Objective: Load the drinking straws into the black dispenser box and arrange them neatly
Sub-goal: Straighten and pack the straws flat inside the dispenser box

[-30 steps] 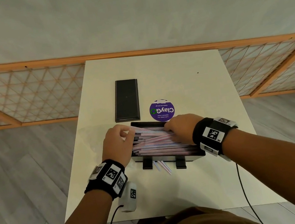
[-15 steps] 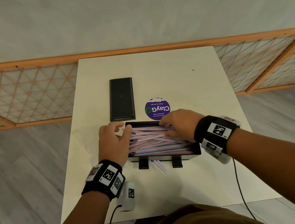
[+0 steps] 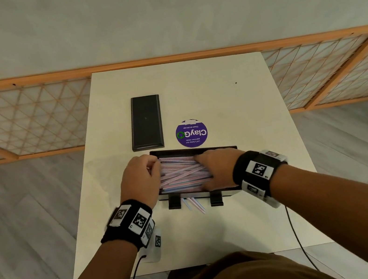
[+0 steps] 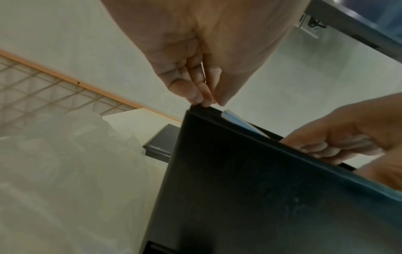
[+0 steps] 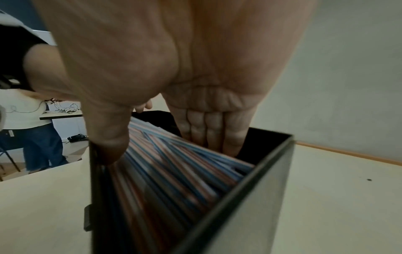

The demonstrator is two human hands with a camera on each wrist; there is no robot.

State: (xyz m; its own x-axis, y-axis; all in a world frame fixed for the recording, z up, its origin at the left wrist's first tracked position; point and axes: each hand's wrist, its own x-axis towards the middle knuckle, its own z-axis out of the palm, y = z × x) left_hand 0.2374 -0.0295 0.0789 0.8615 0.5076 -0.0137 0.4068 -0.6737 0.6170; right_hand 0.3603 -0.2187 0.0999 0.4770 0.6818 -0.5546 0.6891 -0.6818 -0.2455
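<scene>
The black dispenser box (image 3: pixel 219 149) stands near the table's front, full of pink, blue and white straws (image 3: pixel 184 176) that lie lengthwise, some of them crossed. My left hand (image 3: pixel 155 166) is at the box's left end; its bunched fingertips (image 4: pixel 204 102) touch the top corner of the end wall (image 4: pixel 239 189). My right hand (image 3: pixel 202 173) is at the right end. Its straight fingers (image 5: pixel 208 134) reach down inside along the far wall, and its thumb (image 5: pixel 108 142) rests on the near wall beside the straws (image 5: pixel 174 175). Neither hand holds a straw.
A few loose straws (image 3: pixel 194 205) stick out under the box's front between its two feet. The black lid (image 3: pixel 146 122) lies behind the box, beside a round purple sticker (image 3: pixel 191 133). A clear plastic bag (image 4: pixel 65 154) lies left of the box. A person (image 5: pixel 32 123) stands in the background.
My left fingers, stretched over the straws half a second ago, have drawn back to the box's left end. The right hand has stayed at the right end and shifted only slightly.
</scene>
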